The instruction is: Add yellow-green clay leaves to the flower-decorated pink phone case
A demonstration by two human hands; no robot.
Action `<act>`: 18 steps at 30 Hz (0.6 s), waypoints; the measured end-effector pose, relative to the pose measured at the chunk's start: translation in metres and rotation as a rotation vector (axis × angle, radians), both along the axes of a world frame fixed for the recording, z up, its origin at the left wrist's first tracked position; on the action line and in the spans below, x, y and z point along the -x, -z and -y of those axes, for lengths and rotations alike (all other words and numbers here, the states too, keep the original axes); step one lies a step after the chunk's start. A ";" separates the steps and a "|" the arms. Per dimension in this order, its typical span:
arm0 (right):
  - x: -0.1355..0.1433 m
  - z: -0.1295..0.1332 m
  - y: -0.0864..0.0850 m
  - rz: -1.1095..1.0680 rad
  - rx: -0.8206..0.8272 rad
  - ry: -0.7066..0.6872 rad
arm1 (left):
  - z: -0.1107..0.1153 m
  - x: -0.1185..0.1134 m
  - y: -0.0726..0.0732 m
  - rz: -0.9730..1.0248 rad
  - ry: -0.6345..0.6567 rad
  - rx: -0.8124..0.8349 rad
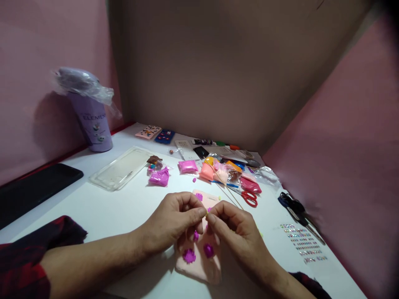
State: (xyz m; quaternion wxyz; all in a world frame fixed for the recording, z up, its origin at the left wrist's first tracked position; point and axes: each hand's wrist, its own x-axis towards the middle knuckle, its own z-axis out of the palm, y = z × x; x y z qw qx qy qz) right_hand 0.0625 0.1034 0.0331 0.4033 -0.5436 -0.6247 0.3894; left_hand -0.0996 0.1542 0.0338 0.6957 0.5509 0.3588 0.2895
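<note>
One white table [118,207] carries a pink case [199,268], which is only partly decorated.
Open surface lies between the clear case [121,168] and the left forearm, and also beside the sheet of gems [307,243] near the right edge; the far side is crowded by colored packets [218,172] and scissors [250,198]. The pink case is under the hands, with several purple pieces [189,256] placed and bare pink between them. Left hand [174,220] and right hand [241,232] meet above it, fingertips pinched together on a tiny yellowish bit [206,212], its shape too small to tell.
</note>
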 end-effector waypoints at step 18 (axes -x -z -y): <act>0.001 -0.002 0.000 -0.012 0.003 -0.032 | 0.000 -0.002 -0.001 0.029 -0.014 0.021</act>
